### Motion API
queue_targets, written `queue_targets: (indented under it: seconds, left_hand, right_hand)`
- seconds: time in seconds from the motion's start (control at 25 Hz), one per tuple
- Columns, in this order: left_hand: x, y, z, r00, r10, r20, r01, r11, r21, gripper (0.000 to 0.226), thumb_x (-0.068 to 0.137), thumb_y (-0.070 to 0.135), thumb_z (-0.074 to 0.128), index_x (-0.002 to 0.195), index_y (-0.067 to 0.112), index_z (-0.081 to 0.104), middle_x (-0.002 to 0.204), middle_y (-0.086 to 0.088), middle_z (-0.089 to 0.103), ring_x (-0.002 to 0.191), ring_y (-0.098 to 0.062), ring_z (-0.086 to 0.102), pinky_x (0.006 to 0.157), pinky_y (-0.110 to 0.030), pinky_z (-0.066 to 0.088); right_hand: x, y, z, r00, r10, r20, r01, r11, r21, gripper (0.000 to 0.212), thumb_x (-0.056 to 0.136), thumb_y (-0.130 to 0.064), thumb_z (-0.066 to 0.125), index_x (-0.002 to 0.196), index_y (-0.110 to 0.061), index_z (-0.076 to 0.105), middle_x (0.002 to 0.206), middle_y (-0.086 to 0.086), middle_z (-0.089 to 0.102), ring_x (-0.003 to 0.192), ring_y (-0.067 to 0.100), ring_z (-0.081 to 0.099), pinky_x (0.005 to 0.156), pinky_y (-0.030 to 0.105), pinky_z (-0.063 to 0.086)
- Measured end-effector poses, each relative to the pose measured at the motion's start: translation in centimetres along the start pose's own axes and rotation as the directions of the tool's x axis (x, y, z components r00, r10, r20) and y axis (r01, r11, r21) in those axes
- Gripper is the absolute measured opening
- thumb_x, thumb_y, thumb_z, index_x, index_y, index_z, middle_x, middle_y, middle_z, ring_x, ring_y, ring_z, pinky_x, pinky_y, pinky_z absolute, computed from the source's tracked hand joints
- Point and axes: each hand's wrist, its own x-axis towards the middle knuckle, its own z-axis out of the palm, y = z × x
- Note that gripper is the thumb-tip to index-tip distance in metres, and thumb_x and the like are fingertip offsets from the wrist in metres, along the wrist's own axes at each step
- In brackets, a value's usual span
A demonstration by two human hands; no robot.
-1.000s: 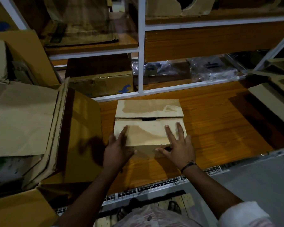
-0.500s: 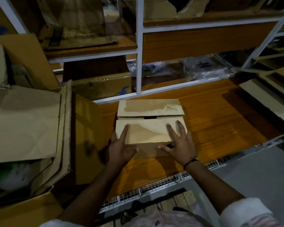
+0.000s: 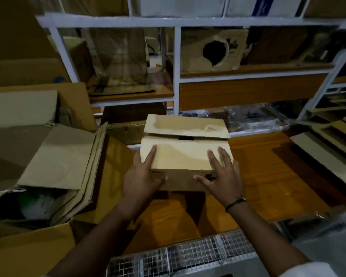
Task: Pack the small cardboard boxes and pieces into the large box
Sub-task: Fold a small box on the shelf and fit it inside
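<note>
My left hand [image 3: 142, 177] had its fingers spread over the near left corner of the small cardboard box [image 3: 185, 154], thumb flat on the front face; my right hand [image 3: 223, 176] gripped the near right corner the same way, fingers splayed on the top flap. The box sat between my palms above the wooden shelf [image 3: 268, 176], flaps folded shut. The large box [image 3: 48, 166] stood open just to the left, beside the box I held.

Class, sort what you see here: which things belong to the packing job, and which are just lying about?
Job: small cardboard box, left hand, right hand, large box.
Lying about: torn carton, plastic bags, wire mesh.
</note>
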Motion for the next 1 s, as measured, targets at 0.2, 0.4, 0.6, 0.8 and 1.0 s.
queue_targets:
  seconds: [0.2,0.4,0.6,0.8,1.0]
  left_hand:
    - [-0.4,3.0,-6.3,0.990,-0.008,-0.138,0.021,0.995,0.093,0.117,0.074,0.060,0.081,0.161,0.046,0.004,0.164,-0.008,0.017,0.136,-0.031,0.046,0.090,-0.043,0.057]
    - [-1.4,4.4,-14.5,0.962,0.005,-0.274,0.047,0.982,0.182,0.115,0.071,0.060,0.083,0.160,0.048,0.011,0.161,-0.007,0.026,0.130,-0.032,0.051,0.081,-0.044,0.060]
    - [-2.9,3.5,-21.7,0.924,0.008,-0.381,0.090,0.967,0.238,0.113,0.072,0.056,0.085,0.160,0.047,0.016,0.156,-0.007,0.033,0.121,-0.033,0.057,0.081,-0.046,0.060]
    - [-5.3,-0.8,-27.2,0.901,-0.032,-0.433,0.176,0.939,0.296,0.112,0.071,0.061,0.083,0.160,0.047,0.017,0.152,-0.004,0.037,0.117,-0.028,0.058,0.076,-0.043,0.060]
    - [-7.2,-8.5,-32.7,0.893,-0.064,-0.445,0.235,0.911,0.338,0.111,0.071,0.065,0.081,0.160,0.047,0.018,0.154,-0.005,0.037,0.120,-0.030,0.057,0.078,-0.040,0.056]
  right_hand:
    - [1.5,-1.3,-5.8,0.980,-0.071,-0.186,0.091,0.991,0.101,0.099,0.078,-0.091,0.040,0.155,-0.028,0.040,0.162,0.008,0.033,0.138,0.035,0.044,0.101,0.045,0.043]
    - [3.9,-5.3,-10.9,0.940,-0.127,-0.317,0.192,0.965,0.181,0.099,0.077,-0.088,0.047,0.153,-0.025,0.043,0.160,0.010,0.036,0.140,0.035,0.041,0.107,0.049,0.041]
    - [5.2,-10.6,-14.4,0.893,-0.160,-0.421,0.287,0.922,0.258,0.097,0.076,-0.084,0.053,0.151,-0.024,0.046,0.158,0.010,0.038,0.132,0.038,0.046,0.103,0.052,0.045]
    - [5.5,-17.9,-15.9,0.866,-0.206,-0.456,0.370,0.876,0.308,0.095,0.075,-0.085,0.053,0.149,-0.025,0.049,0.155,0.007,0.041,0.124,0.036,0.050,0.093,0.046,0.048]
    - [5.0,-27.8,-15.4,0.858,-0.216,-0.466,0.399,0.851,0.340,0.096,0.073,-0.087,0.049,0.147,-0.026,0.052,0.154,0.005,0.044,0.122,0.035,0.051,0.088,0.040,0.046]
